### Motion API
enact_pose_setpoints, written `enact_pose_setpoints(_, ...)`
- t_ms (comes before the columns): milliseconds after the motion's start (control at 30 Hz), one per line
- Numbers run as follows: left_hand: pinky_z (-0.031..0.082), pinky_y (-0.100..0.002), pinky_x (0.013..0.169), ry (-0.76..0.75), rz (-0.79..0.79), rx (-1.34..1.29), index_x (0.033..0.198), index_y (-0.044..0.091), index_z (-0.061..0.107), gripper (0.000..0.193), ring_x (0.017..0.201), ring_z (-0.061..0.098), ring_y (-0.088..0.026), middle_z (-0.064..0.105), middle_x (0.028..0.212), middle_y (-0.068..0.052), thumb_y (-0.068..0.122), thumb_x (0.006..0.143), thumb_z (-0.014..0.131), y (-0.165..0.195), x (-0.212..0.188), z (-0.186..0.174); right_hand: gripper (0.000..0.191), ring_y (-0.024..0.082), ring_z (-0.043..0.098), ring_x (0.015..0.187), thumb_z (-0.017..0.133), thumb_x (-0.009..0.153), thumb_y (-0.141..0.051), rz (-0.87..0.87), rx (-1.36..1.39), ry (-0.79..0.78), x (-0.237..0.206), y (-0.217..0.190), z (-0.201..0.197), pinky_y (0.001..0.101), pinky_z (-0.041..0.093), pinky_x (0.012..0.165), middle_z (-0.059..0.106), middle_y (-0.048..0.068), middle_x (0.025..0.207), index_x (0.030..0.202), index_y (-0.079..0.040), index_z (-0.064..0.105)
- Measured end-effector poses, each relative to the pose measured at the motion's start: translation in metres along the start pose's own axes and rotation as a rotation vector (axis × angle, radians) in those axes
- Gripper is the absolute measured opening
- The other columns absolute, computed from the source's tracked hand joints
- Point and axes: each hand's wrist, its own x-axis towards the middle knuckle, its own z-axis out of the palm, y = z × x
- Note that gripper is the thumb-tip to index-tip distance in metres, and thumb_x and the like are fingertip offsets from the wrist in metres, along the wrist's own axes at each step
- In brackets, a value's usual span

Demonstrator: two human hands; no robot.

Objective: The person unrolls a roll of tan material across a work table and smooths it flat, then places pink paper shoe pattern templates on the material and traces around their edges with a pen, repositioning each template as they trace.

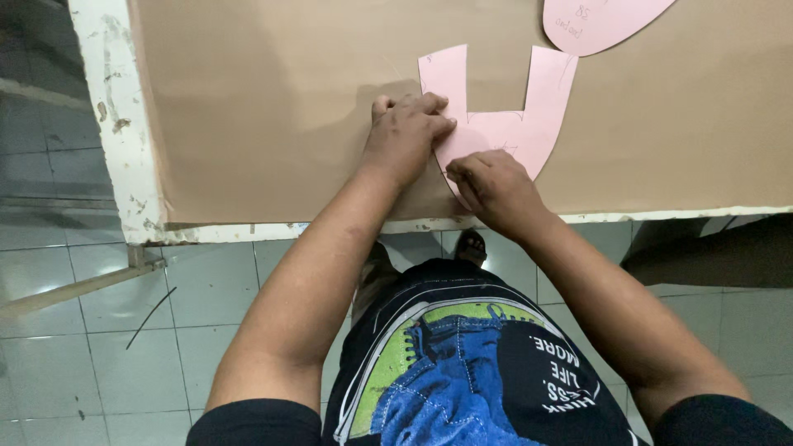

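Hands on pink U-shaped paper pattern piece, flat on brown sheet covering the counter.

Left hand pressed flat, fingers curled onto the piece's left arm, pinning it down. Right hand clenched at the piece's lower curved edge, just right of the left hand; can't tell if it holds a tool. Second pink rounded paper piece lies beyond the right hand, apart from the first.
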Motion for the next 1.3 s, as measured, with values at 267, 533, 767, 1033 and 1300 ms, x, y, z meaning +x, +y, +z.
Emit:
enact_pose_setpoints(267, 0.024, -0.054, 0.116, 0.02, -0.07, -0.111, 0.119, 0.025, 0.073, 0.031, 0.135, 0.052, -0.014, 0.057, 0.148, 0.009, 0.016, 0.094, 0.057, -0.009, -0.009, 0.012, 0.005, 0.028, 0.068, 0.086, 0.069, 0.1, -0.008, 0.171, 0.17, 0.119, 0.031, 0.021, 0.001, 0.0396, 0.054, 0.075, 0.071, 0.011, 0.096, 0.105, -0.006, 0.068)
enact_pose_setpoints(533, 0.006, -0.058, 0.124, 0.058, 0.014, 0.131, 0.141, 0.016, 0.059, 0.061, 0.146, 0.037, -0.02, 0.036, 0.161, -0.002, 0.053, 0.093, 0.058, -0.001, -0.045, 0.022, 0.041, 0.029, 0.068, 0.109, 0.069, 0.103, -0.017, 0.479, -0.317, 0.151, 0.024, 0.108, -0.061, 0.0437, 0.053, 0.093, 0.047, 0.016, 0.154, 0.144, -0.012, 0.066)
enact_pose_setpoints(767, 0.007, -0.057, 0.125, 0.047, 0.012, 0.2, 0.142, 0.019, 0.057, 0.061, 0.148, 0.037, -0.018, 0.035, 0.163, 0.0, 0.054, 0.092, 0.057, -0.013, -0.062, 0.001, 0.065, 0.023, 0.064, 0.121, 0.08, 0.089, -0.041, 0.667, -0.354, -0.083, 0.06, 0.131, -0.1, 0.0425, 0.052, 0.098, 0.032, 0.007, 0.167, 0.149, -0.028, 0.057)
enact_pose_setpoints(1033, 0.009, -0.055, 0.124, 0.019, -0.028, 0.21, 0.142, 0.02, 0.057, 0.061, 0.146, 0.037, -0.016, 0.036, 0.162, 0.001, 0.053, 0.091, 0.058, -0.037, -0.078, -0.035, 0.079, 0.032, 0.054, 0.14, 0.08, 0.096, -0.036, 0.533, -0.35, 0.01, 0.112, 0.168, -0.131, 0.0438, 0.046, 0.109, 0.032, 0.01, 0.172, 0.164, -0.014, 0.047)
enact_pose_setpoints(1300, 0.009, -0.053, 0.125, -0.011, -0.075, 0.219, 0.142, 0.022, 0.055, 0.06, 0.145, 0.038, -0.016, 0.037, 0.161, 0.002, 0.053, 0.091, 0.056, -0.06, -0.088, -0.074, 0.097, 0.032, 0.058, 0.133, 0.095, 0.066, -0.038, 0.716, -0.168, -0.216, 0.151, 0.128, -0.128, 0.0422, 0.049, 0.109, 0.051, 0.013, 0.149, 0.148, -0.011, 0.052)
